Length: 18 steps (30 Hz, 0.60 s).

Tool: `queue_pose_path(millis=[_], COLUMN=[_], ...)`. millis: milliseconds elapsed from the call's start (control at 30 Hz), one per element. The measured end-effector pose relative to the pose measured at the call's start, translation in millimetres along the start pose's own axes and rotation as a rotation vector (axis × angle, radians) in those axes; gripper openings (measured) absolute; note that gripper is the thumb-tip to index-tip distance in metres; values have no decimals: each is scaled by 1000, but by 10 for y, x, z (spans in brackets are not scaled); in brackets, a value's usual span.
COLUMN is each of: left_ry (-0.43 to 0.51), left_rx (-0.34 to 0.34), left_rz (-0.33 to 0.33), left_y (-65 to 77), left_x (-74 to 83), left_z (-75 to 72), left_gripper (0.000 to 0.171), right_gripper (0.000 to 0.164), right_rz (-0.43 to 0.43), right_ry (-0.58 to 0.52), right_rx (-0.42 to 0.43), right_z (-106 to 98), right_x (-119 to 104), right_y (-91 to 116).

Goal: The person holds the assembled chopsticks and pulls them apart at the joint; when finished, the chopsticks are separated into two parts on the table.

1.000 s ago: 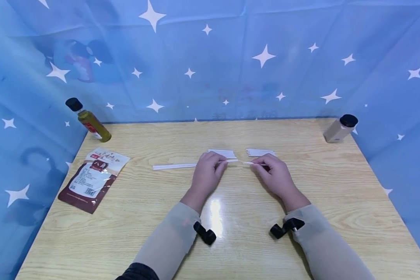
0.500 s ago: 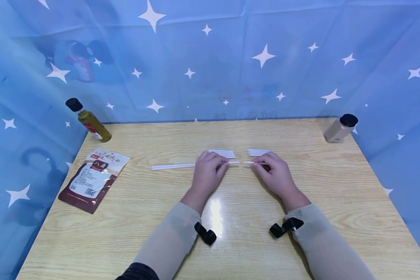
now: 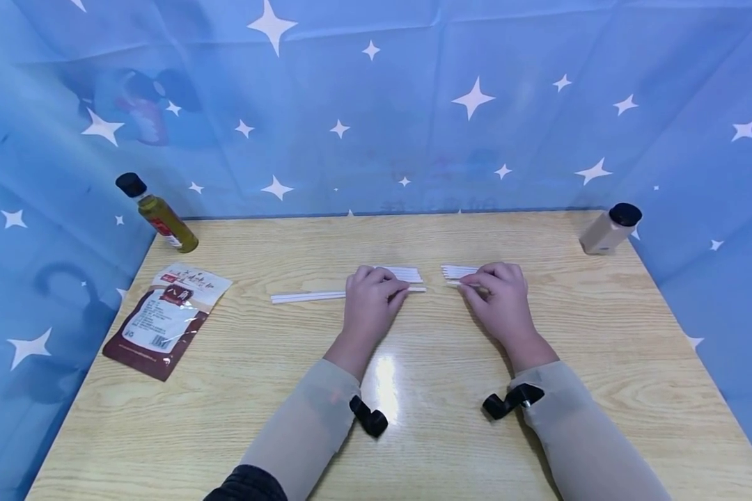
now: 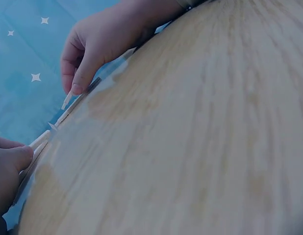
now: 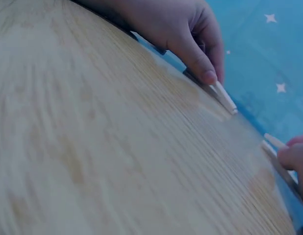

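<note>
In the head view my left hand [image 3: 372,306] pinches a thin white stick [image 3: 417,289], whose tip pokes out to the right. My right hand [image 3: 501,299] pinches a short white stick [image 3: 452,282] at the near side of the right row of white sticks [image 3: 459,271]. Just beyond my left fingers lies the left row of white sticks [image 3: 404,273]. Longer white sticks [image 3: 307,297] reach out left of my left hand; whether one continues through it is hidden. Both hands also show in the left wrist view, my right hand [image 4: 100,44] uppermost.
An oil bottle [image 3: 166,223] stands at the back left, above a maroon and white packet [image 3: 166,320]. A black-lidded jar [image 3: 608,229] is at the back right. A blue star-patterned curtain [image 3: 376,139] borders the wooden table [image 3: 439,445].
My right hand has moved slightly right and away from me, bringing its short stick against the right row. My left hand has shifted only slightly and keeps its pinch.
</note>
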State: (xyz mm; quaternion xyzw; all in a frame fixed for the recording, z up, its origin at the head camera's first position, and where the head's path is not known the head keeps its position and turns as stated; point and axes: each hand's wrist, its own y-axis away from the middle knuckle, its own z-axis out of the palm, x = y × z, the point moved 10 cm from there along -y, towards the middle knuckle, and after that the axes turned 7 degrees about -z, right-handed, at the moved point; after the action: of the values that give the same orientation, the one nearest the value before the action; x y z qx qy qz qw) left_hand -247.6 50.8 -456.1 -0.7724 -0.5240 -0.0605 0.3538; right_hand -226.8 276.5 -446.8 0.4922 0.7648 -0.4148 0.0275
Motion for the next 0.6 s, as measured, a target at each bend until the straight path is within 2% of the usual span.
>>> queue_pose_path(millis=[433,600], left_ry=[-13,-32], left_rx=[9,13], left_rz=[-31,-35], left_y=[-31,-52], left_x=[-37,-23], left_z=[21,15], left_gripper=[7,6], right_gripper=[10,10], right_rz=[46,57], right_ry=[42,48], right_rx=[-54,-50], right_z=[68,66], right_x=[68,75], right_y=[-3,-9])
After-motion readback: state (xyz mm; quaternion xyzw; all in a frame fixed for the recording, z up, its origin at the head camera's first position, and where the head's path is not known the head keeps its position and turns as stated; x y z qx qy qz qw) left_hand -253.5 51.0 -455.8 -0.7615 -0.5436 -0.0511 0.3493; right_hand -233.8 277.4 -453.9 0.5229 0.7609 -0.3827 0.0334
